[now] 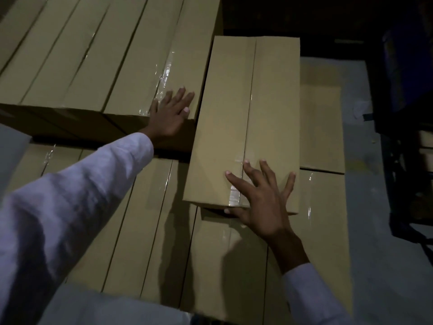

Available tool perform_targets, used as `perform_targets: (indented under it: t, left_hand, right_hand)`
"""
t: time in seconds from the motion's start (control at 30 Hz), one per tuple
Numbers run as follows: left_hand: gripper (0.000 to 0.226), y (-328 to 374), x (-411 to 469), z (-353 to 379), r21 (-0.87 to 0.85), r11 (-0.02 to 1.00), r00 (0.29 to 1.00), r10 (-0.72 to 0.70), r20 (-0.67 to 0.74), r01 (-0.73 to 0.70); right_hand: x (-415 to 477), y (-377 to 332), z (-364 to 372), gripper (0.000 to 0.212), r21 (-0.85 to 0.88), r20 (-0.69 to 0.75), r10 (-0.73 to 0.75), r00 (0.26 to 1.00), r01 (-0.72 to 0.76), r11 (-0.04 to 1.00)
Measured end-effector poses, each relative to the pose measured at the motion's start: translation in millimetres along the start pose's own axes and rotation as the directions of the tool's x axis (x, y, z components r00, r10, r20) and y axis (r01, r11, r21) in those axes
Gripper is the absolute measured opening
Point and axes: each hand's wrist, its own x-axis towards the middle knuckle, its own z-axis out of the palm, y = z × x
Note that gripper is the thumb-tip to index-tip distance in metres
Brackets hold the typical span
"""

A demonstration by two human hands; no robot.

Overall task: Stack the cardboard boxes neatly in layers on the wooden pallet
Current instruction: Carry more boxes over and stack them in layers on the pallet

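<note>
Upper layer (93, 55): taped cartons in a tight row.
Loose carton (248, 118): plain brown, clear-taped seam; lies on the lower layer (140, 219) just beside the row, slightly askew.
Step (judgement): slide it flush, ends level.
Left hand (169, 113): fingers spread, bracing the row.
Right hand (260, 198): fingers spread on the carton's near end.

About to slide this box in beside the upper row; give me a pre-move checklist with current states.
1. Right hand on loose cardboard box's near end: ok, fingers spread on top.
2. Left hand bracing upper row of boxes: ok.
3. Box flush against row: not ok, dark gap between.
4. Box's top tape seam closed: ok.
5. Lower layer of boxes supports its whole length: cannot tell.
</note>
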Motion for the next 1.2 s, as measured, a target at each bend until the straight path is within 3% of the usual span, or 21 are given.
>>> perform_targets:
  t: [0.7, 0.9, 1.2]
  left_hand:
    - [0.052, -5.2, 3.2, 9.9, -0.057, 0.998, 0.998, -0.022, 0.052, 0.025]
    - [0.06, -4.0, 3.8, 8.0, -0.082, 0.996, 0.997, -0.012, 0.082, 0.019]
    - [0.093, -1.5, -1.0, -0.1, -0.119, 0.993, 0.986, 0.018, 0.166, 0.002]
  right_hand:
    - [131.2, 14.0, -35.1, 0.098, 0.04, 0.1, 0.099, 0.99, -0.104, 0.994]
    - [164.7, 6.2, -43.2, 0.097, 0.029, 0.094, 0.161, 0.983, -0.164, 0.986]
    - [190.5, 8.0, -42.6, 0.092, 0.031, 0.07, 0.2, 0.977, -0.203, 0.979]
